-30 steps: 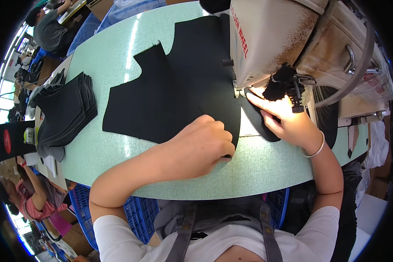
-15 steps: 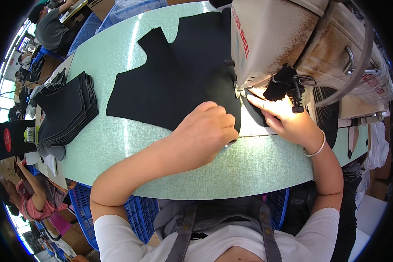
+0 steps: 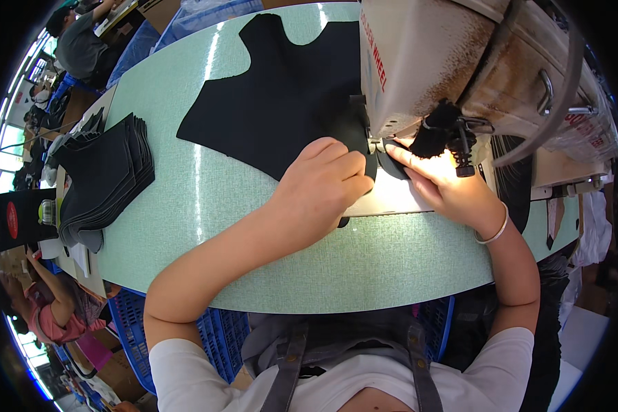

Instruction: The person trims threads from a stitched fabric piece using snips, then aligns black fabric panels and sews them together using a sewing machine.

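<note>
Left hand (image 3: 321, 192) pinching near edge of black cloth (image 3: 281, 103) in closed grip; cloth lying on counter (image 3: 275, 275), right edge meeting presser foot (image 3: 373, 145) of sewing machine (image 3: 426, 62); right hand (image 3: 453, 191) resting on dark piece (image 3: 393, 169), grip loose, thumb and forefinger standing apart

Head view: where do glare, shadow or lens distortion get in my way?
Head view: glare washes out the pale plate by the sewing machine; head view: white streaks cross the green table; head view: the black fabric shows little texture; head view: table edges bow, and corners go black.
</note>
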`<act>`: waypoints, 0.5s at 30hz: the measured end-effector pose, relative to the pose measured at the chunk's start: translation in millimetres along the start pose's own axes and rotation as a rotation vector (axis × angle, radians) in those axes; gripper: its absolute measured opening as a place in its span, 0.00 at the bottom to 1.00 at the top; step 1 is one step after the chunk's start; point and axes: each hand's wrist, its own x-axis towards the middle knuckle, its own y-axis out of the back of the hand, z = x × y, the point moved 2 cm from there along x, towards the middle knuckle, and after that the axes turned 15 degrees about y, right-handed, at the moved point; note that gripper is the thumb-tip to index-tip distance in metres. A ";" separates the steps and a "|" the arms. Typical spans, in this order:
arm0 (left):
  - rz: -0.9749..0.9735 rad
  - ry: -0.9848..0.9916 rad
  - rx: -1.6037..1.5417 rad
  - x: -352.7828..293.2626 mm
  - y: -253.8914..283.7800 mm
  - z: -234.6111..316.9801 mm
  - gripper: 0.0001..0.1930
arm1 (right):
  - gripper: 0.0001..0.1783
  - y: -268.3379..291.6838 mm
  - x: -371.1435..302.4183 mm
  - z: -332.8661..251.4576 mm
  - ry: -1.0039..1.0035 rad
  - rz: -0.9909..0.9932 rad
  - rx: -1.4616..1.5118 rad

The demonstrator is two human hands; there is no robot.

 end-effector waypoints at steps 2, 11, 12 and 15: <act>0.017 0.007 -0.005 2.0 -2.0 -0.1 0.12 | 0.08 -5.5 -5.0 6.8 0.024 0.045 0.032; 0.081 0.054 0.037 11.8 -5.3 -6.7 0.11 | 0.10 6.3 10.3 -2.7 0.066 0.148 -0.054; 0.078 0.056 0.033 12.5 -5.6 -6.7 0.11 | 0.10 6.4 9.4 -1.6 0.072 0.146 -0.052; 0.126 0.035 0.085 12.7 -5.8 -6.5 0.11 | 0.23 4.7 6.8 0.7 0.178 0.075 -0.168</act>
